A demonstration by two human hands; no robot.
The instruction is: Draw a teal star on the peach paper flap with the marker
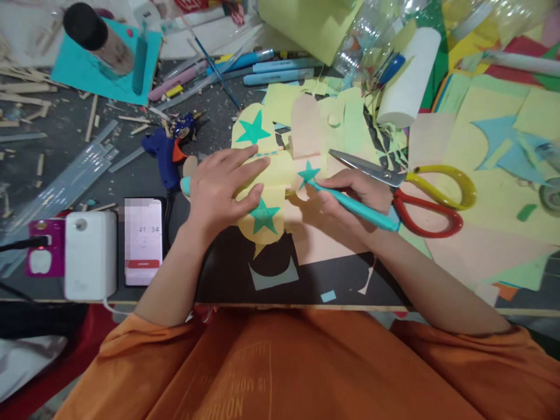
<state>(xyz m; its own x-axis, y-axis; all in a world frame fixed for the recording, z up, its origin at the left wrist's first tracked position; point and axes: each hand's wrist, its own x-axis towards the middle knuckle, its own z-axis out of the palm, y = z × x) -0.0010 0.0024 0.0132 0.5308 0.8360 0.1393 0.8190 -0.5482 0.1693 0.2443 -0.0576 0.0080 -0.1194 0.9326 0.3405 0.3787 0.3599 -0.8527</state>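
My right hand (356, 198) grips a teal marker (365, 210), its tip at a teal star (308, 173) on a pale paper piece. My left hand (225, 184) lies spread over a yellow paper cut-out (273, 166), pressing it down. Teal stars, an upper star (254, 128) and a lower star (265, 216), mark the cut-out's rounded ends. A small teal end (186, 185) of something pokes out beside the left hand; the rest is hidden. Scissors with yellow and red handles (431, 201) lie open just beyond my right hand.
A blue glue gun (164, 151) and glue sticks (83, 169) lie left, near a phone (143, 242) and a white charger (90, 255). Behind are markers (280, 73), a dark-capped bottle (98, 38) and a white roll (409, 79). Paper sheets (485, 192) cover the right side.
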